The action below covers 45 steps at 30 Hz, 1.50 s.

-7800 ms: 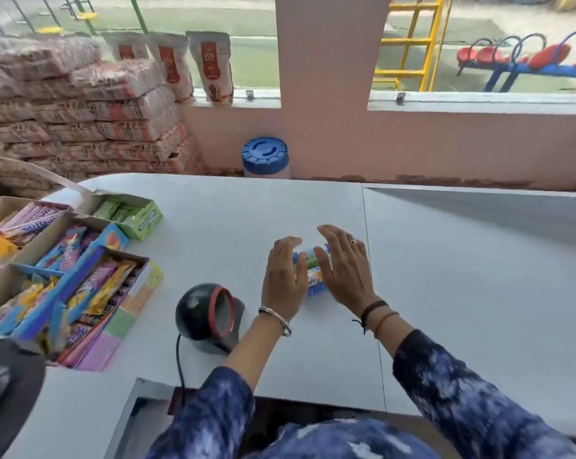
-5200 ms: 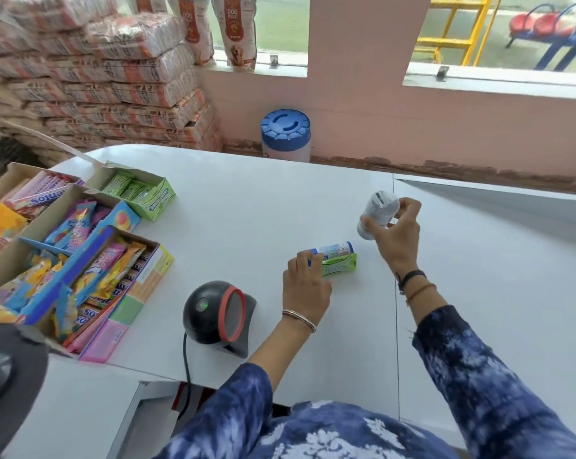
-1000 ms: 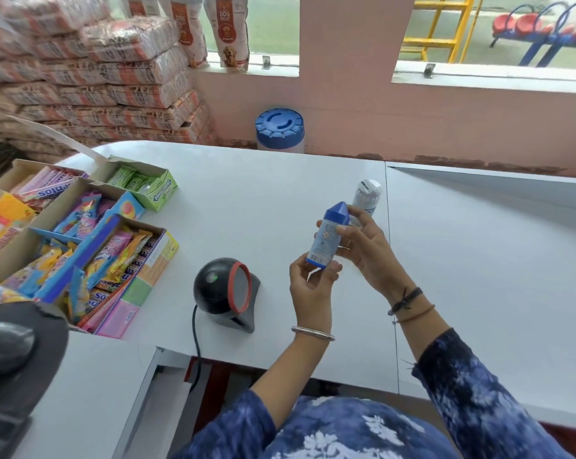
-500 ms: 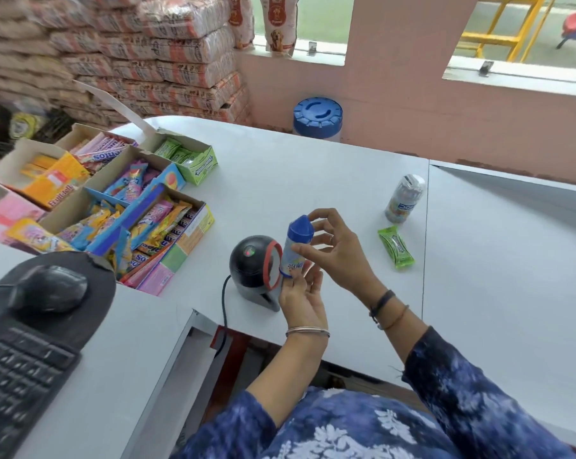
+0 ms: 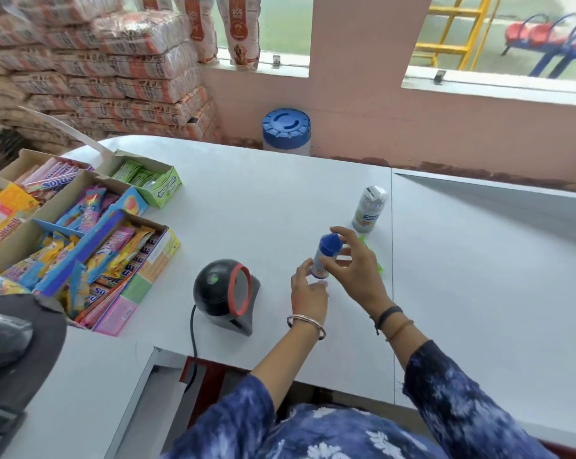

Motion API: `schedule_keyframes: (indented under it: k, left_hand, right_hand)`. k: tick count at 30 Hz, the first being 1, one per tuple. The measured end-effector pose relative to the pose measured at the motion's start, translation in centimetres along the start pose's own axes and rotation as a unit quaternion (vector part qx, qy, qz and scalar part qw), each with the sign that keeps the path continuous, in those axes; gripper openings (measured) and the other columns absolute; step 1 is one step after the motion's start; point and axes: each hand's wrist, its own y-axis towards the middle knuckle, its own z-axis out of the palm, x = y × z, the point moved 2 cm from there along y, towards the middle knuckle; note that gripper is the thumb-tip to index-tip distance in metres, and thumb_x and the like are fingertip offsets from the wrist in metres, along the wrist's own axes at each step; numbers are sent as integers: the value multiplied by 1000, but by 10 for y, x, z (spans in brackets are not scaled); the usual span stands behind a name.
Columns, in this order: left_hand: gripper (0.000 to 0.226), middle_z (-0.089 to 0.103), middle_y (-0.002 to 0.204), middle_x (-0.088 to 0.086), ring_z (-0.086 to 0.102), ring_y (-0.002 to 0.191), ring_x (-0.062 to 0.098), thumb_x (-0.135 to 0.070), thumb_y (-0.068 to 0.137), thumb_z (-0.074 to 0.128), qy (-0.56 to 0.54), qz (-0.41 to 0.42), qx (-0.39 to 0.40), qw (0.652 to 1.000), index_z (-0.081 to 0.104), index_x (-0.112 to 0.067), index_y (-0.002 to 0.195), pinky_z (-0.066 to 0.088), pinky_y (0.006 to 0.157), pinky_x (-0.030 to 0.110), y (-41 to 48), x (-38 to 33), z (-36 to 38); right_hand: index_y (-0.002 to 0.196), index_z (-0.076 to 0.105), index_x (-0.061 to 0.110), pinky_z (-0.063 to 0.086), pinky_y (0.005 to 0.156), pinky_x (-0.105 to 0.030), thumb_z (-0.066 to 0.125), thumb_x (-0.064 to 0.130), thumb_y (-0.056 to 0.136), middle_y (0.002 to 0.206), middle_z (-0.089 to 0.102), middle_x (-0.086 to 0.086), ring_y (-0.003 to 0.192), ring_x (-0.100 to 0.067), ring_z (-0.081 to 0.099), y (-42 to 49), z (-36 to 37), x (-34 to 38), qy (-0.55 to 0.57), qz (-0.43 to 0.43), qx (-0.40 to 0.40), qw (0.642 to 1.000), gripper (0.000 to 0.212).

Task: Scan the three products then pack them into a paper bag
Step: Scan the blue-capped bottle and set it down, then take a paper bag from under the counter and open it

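A small white bottle with a blue cap (image 5: 325,256) is held upright above the white counter (image 5: 280,200), to the right of the black scanner with a red ring (image 5: 228,293). My right hand (image 5: 356,268) grips the bottle's body from the right. My left hand (image 5: 308,293) sits just below it, fingertips at its base. A silvery wrapped tube (image 5: 369,209) stands upright behind my hands. A green packet (image 5: 377,265) lies flat on the counter, mostly hidden by my right hand. No paper bag is in view.
Open cardboard boxes of colourful sweets (image 5: 81,233) fill the counter's left side. A mouse (image 5: 3,339) on a dark pad and a keyboard corner sit at the lower left. A blue-lidded jar (image 5: 286,130) stands beyond the far edge. Stacked sacks (image 5: 98,74) line the back left.
The bottle has moved right, away from the scanner's window. My left hand has loosened to fingertips at its base. The view shifted slightly.
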Motion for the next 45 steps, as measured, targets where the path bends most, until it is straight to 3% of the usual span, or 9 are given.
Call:
schedule_keyframes:
  k: [3,11,15,21,24,30,35,40,45]
  left_hand:
    - [43,49,132,7,55,117,28,3,85,47,61,12,34,997,54,-16,123,45,103,40,15,-1,25]
    - [37,56,134,11,52,122,26,-5,91,44,104,78,17,991,52,-8,127,41,104,31,38,-21,58]
    - [37,58,130,13,55,119,25,4,90,40,132,151,-20,980,52,-3,124,41,98,23,17,-19,43]
    - [35,67,113,12,57,112,19,4,87,36,200,378,-109,897,60,-3,112,43,101,22,-51,-5,-12]
    - [34,67,111,11,53,114,15,8,85,39,203,404,-114,885,61,-2,110,35,102,9,-82,11,-51]
    - [27,67,109,12,56,106,15,-4,89,43,230,361,-146,892,61,-3,109,44,96,21,-153,66,-150]
    - [22,65,109,13,56,107,22,-8,89,49,320,295,-193,879,60,-4,107,47,96,30,-216,126,-246]
    - [43,60,118,24,59,108,38,-12,77,65,458,92,-178,866,54,-2,117,52,86,44,-248,166,-309]
    - [48,47,141,19,46,129,32,-17,91,54,403,-6,-139,905,40,-4,135,38,104,35,-258,161,-321]
  right_hand:
    - [121,55,13,55,87,-39,71,8,77,111,61,-2,99,-23,61,11,-16,-25,-60,9,-16,998,48]
    - [135,44,8,49,90,-37,63,14,86,129,56,-16,111,-30,56,36,-26,-40,-164,-7,-55,985,52]
    - [124,50,2,51,88,-42,67,6,76,119,53,-18,105,-33,53,13,-26,-37,-206,-37,-122,970,50]
    - [103,59,7,47,75,-31,58,7,79,107,64,-11,92,-28,62,-55,-6,-6,-285,-150,-126,938,24]
    - [102,60,9,40,75,-27,54,12,81,107,64,-7,92,-24,61,-90,12,11,-271,-156,-104,944,21]
    - [101,60,9,43,78,-30,52,15,83,104,64,-7,91,-24,60,-172,74,43,-220,-159,-45,961,21]
    - [102,61,7,46,76,-32,59,10,82,99,65,-9,86,-27,61,-250,149,66,-195,-188,78,959,20]
    - [115,58,8,48,91,-39,55,7,86,115,63,-10,106,-29,59,-298,204,81,-188,-221,288,913,29]
    - [130,51,11,44,102,-40,42,0,86,136,53,-7,121,-27,52,-315,231,94,-197,-226,398,867,46]
